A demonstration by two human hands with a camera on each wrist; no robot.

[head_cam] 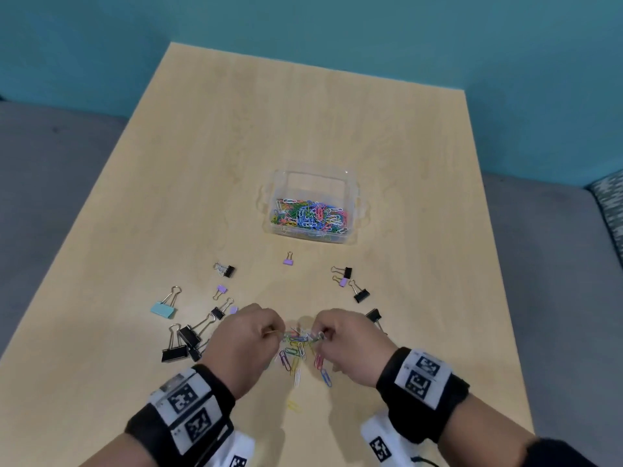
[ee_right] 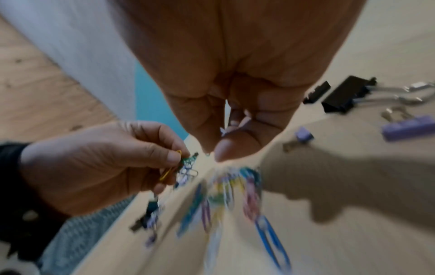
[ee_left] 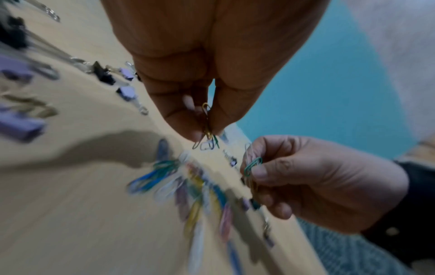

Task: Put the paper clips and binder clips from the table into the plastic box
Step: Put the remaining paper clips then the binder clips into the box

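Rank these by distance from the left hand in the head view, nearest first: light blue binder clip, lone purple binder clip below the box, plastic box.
1. light blue binder clip, on the table left of the left hand
2. lone purple binder clip, ahead of the hand, just short of the box
3. plastic box, farthest, beyond that clip

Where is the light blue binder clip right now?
In the head view the light blue binder clip lies on the table, left of the left hand, farthest left of the scattered clips, just above the black binder clips.
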